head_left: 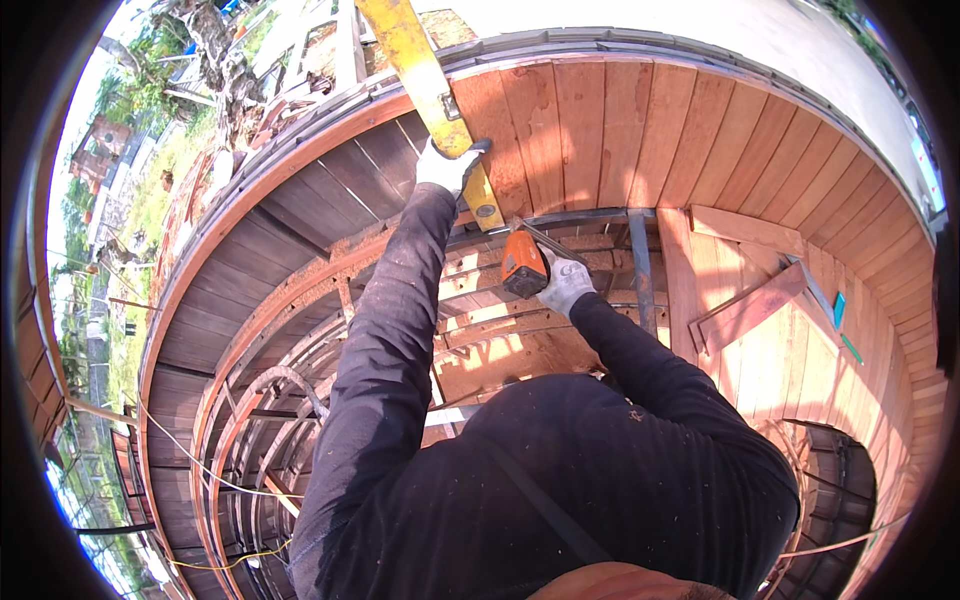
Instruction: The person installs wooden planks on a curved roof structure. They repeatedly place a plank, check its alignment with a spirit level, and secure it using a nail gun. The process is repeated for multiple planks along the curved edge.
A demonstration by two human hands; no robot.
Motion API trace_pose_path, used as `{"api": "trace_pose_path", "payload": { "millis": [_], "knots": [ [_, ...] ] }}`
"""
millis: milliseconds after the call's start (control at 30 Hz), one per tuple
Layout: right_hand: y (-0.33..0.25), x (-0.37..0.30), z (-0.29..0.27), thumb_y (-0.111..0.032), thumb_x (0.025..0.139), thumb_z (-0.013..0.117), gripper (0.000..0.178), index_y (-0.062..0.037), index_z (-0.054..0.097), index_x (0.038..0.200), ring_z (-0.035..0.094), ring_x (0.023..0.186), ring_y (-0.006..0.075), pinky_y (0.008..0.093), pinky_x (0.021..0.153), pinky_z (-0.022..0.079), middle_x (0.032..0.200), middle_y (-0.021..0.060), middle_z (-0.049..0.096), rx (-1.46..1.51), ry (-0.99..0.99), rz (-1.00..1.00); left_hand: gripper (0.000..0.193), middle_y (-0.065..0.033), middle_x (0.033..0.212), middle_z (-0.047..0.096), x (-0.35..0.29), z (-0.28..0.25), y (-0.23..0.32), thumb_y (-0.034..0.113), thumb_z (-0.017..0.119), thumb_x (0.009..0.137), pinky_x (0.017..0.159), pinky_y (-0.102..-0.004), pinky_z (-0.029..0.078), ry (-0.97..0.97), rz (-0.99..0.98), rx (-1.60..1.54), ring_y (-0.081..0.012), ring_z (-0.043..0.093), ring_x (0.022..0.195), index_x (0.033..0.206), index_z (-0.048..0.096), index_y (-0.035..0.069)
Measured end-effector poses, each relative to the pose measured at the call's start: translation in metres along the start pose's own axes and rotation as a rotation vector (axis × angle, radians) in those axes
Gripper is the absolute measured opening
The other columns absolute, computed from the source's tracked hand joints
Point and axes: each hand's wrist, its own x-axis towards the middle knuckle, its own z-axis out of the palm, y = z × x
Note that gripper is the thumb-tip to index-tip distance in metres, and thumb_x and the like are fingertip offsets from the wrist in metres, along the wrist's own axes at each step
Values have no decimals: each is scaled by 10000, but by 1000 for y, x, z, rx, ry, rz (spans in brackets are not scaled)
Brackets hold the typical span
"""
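Observation:
My left hand [447, 168], in a white glove, is closed on a long yellow spirit level [410, 62]. The level lies across the curved band of reddish planks [560, 130], its near end at the band's inner edge and its far end beyond the outer rim. My right hand [568, 284], also gloved, is wrapped round an orange and black power tool [524, 264]. The tool sits just below the level's near end, by the inner edge of the planks. Its front part is hard to make out, so I cannot tell whether it touches the wood.
Darker weathered planks [300, 200] continue the curve to the left. Curved wooden ribs [262, 345] and a dark metal post [642, 265] stand below. Loose boards [750, 310] lie on the planking at right, near a dark opening [835, 490]. A thin cable [205, 465] hangs at lower left.

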Motion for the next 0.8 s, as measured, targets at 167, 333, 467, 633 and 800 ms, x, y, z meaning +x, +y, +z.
{"api": "trace_pose_path", "payload": {
  "millis": [167, 333, 467, 633, 800],
  "knots": [
    [-6, 2, -1, -315, 793, 644, 501, -93, 518, 1224, 642, 930, 369, 461, 830, 502, 983, 207, 662, -17, 13, -3, 682, -84, 1069, 641, 0, -2, -4, 276, 877, 678, 820, -317, 532, -12, 41, -57, -168, 629, 915, 1196, 527, 5],
    [-7, -2, -2, -327, 791, 641, 518, -96, 510, 1235, 650, 905, 370, 457, 823, 507, 954, 203, 670, -30, -7, -55, 699, -88, 1075, 643, -2, 0, 3, 273, 881, 671, 838, -320, 527, -11, 11, -22, -175, 626, 931, 1206, 520, 4],
    [7, 15, 29, -322, 773, 669, 483, -90, 533, 1175, 658, 859, 366, 449, 767, 517, 918, 199, 677, -85, 6, -24, 715, -92, 1082, 646, 3, 1, -5, 293, 881, 668, 853, -326, 524, -36, 46, -58, -181, 627, 937, 1212, 520, 3],
    [0, 15, 19, -313, 781, 647, 466, -71, 532, 1162, 660, 875, 367, 447, 794, 516, 913, 206, 677, -81, -20, -10, 715, -100, 1089, 650, 5, -1, -7, 328, 875, 671, 845, -330, 526, -23, 33, 42, -188, 635, 937, 1205, 530, 0],
    [-27, -14, -25, -247, 762, 681, 446, -73, 580, 1161, 660, 928, 350, 423, 817, 523, 963, 220, 671, 201, 69, -13, 694, -98, 1067, 658, 14, -7, -18, 347, 873, 671, 811, -327, 530, -22, 72, 29, -190, 641, 918, 1180, 548, 6]
  ]
}}
